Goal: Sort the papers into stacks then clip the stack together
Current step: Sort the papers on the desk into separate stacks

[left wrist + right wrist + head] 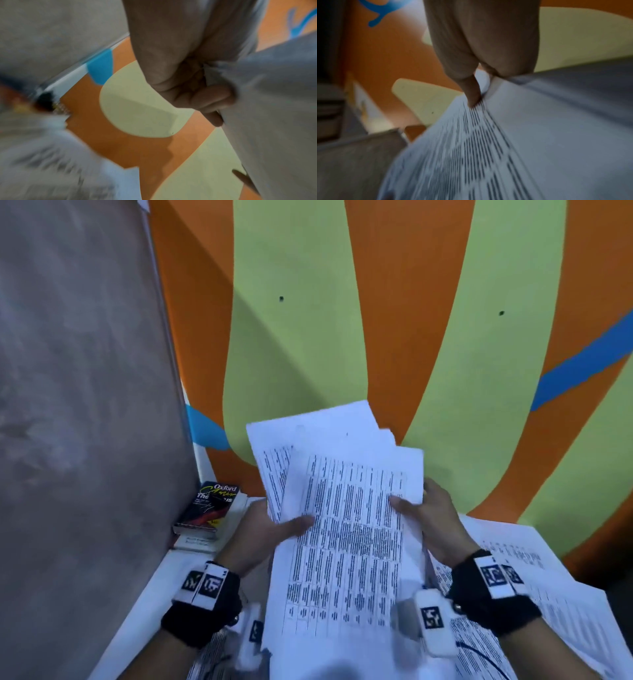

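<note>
We see first the wall (pixel 411 320), flat and matte, painted w/ curved orange, pale green and blue bands. At left stands a grey panel (pixel 85 371) w/ rough, cloudy texture. Below is the white table (pixel 150 587), smooth; its left edge is bare.

More papers (pixel 561 594) lie spread flat on the table at right, thin white sheets printed in dense columns.

In the middle, lifted above the table, is the stack (pixel 346 529): thin white sheets w/ black table print, not aligned, the back sheets fanned out to the upper left.

The left hand (pixel 270 529) grips the stack's left edge, thumb on the front, fingers curled behind. The right hand (pixel 435 518) pinches the right edge, thumb pressed on the print, fingers behind.

Both wrists carry black straps w/ white square markers.

In the left corner lie two small books (pixel 209 515), the top one black and glossy.
</note>
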The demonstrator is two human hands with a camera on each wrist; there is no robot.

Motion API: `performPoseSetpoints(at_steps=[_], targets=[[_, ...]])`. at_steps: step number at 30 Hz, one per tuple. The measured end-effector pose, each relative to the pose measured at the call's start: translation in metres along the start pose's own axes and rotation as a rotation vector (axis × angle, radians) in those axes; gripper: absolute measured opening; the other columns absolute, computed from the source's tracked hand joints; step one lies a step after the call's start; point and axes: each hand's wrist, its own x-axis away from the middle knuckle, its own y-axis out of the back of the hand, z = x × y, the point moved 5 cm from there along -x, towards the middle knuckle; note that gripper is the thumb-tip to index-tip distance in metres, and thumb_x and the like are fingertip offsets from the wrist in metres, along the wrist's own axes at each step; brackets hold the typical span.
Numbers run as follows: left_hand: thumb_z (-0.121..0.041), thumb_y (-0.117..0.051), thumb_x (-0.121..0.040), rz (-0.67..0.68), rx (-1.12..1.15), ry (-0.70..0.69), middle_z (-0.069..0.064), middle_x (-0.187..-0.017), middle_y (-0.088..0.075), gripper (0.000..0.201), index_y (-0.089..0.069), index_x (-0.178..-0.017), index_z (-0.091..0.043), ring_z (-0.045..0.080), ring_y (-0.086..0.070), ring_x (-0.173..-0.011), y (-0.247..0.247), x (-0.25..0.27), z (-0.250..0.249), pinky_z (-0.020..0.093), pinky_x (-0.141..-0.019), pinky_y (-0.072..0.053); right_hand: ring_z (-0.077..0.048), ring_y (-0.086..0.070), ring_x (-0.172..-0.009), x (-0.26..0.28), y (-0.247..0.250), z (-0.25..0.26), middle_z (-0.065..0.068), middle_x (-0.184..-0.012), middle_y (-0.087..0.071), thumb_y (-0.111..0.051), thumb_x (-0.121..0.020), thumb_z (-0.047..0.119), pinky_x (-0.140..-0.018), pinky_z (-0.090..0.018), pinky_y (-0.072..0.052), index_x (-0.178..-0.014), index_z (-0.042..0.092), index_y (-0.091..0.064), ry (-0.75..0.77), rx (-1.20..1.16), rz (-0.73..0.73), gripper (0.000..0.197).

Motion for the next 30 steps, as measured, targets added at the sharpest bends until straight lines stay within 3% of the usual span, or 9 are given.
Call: performPoseSetpoints(at_steps=[3,5,8,10,16,21,23,25,30], targets=[[-0.076,-0.071,-0.058,-0.052,-0.205,-0.1,0.005,-0.085,-0.064,0.074,-0.058,-0.082,-0.007,0.019,-0.06,-0.07,0.01,-0.017,-0.009,0.043,-0.066,-0.051,0.004,-0.059,-0.109,0.007,-0.004,0.036,0.002,-0.124,-0.061,-0.074,-0.078,0.012,-0.09,-0.013,-0.046,-0.126,0.01,-0.045,0.301,0.168,-0.219,0.057],[-0.079,-0.068,-0.056,-0.055,-0.176,-0.101,0.005,-0.081,-0.052,0.071,-0.048,-0.081,-0.016,0.016,-0.05,-0.071,0.009,-0.023,-0.019,0.034,-0.066,-0.042,-0.002,-0.055,-0.112,0.011,-0.009,0.048,0.008,-0.123,-0.057,-0.072,-0.08,0.029,-0.092,-0.02,-0.045,-0.134,0.014,-0.037,0.417,0.249,-0.251,0.066],[-0.068,-0.077,-0.057,-0.112,-0.09,-0.053,0.005,-0.077,-0.054,0.063,-0.053,-0.083,-0.016,0.015,-0.053,-0.069,0.006,-0.02,-0.019,0.03,-0.067,-0.042,0.001,-0.052,-0.094,0.014,-0.007,0.037,0.027,-0.107,-0.043,-0.072,-0.078,0.038,-0.078,-0.023,-0.048,-0.144,0.021,-0.016,0.34,0.252,-0.246,0.088],[-0.065,-0.081,-0.055,-0.121,-0.053,-0.037,0.005,-0.075,-0.056,0.062,-0.054,-0.082,-0.016,0.014,-0.054,-0.069,-0.004,-0.016,-0.002,0.032,-0.068,-0.046,0.004,-0.057,-0.082,0.018,-0.003,0.019,0.015,-0.102,-0.049,-0.073,-0.079,0.021,-0.073,-0.016,-0.05,-0.138,0.035,-0.012,0.307,0.221,-0.196,0.086],[-0.009,-0.081,-0.072,-0.256,0.15,-0.089,-0.012,-0.064,-0.071,0.011,-0.071,-0.076,-0.011,0.003,-0.067,-0.064,-0.021,-0.005,-0.001,0.016,-0.059,-0.048,0.004,-0.048,-0.075,0.02,-0.005,-0.025,0.019,-0.078,-0.037,-0.062,-0.089,0.01,-0.07,-0.018,-0.043,-0.139,0.016,-0.027,0.192,0.385,-0.182,0.061],[-0.012,-0.085,-0.068,-0.274,0.158,-0.241,-0.018,-0.076,-0.074,0.021,-0.069,-0.078,-0.022,0.0,-0.069,-0.076,-0.004,-0.01,-0.043,0.018,-0.068,-0.055,0.008,-0.051,-0.101,0.021,-0.019,0.016,0.016,-0.11,-0.052,-0.064,-0.088,0.012,-0.087,-0.009,-0.042,-0.142,0.015,-0.027,0.354,0.32,-0.134,0.066],[-0.033,-0.09,-0.056,-0.273,0.155,-0.242,-0.006,-0.075,-0.07,0.037,-0.068,-0.073,-0.009,0.013,-0.065,-0.069,0.001,-0.009,-0.04,0.031,-0.066,-0.054,-0.007,-0.034,-0.134,0.024,-0.019,0.027,0.006,-0.148,-0.033,-0.071,-0.082,0.01,-0.108,-0.022,-0.031,-0.148,0.025,-0.013,0.402,0.333,-0.135,0.089],[-0.04,-0.091,-0.051,-0.264,0.134,-0.215,-0.008,-0.069,-0.064,0.042,-0.059,-0.066,-0.016,0.013,-0.061,-0.058,-0.001,-0.006,-0.032,0.024,-0.056,-0.048,-0.017,-0.036,-0.136,0.026,-0.019,0.03,0.012,-0.154,-0.021,-0.07,-0.08,0.002,-0.104,-0.022,-0.038,-0.149,0.037,-0.004,0.44,0.341,-0.131,0.102],[-0.043,-0.09,-0.051,-0.23,0.126,-0.155,0.003,-0.119,-0.065,0.08,-0.053,-0.119,-0.023,0.024,-0.059,-0.114,-0.002,-0.007,-0.018,0.043,-0.098,-0.047,0.003,-0.046,-0.087,0.02,-0.027,0.037,-0.001,-0.112,-0.04,-0.065,-0.079,-0.003,-0.065,-0.006,-0.043,-0.15,0.038,-0.009,0.627,0.75,-0.09,0.1]])
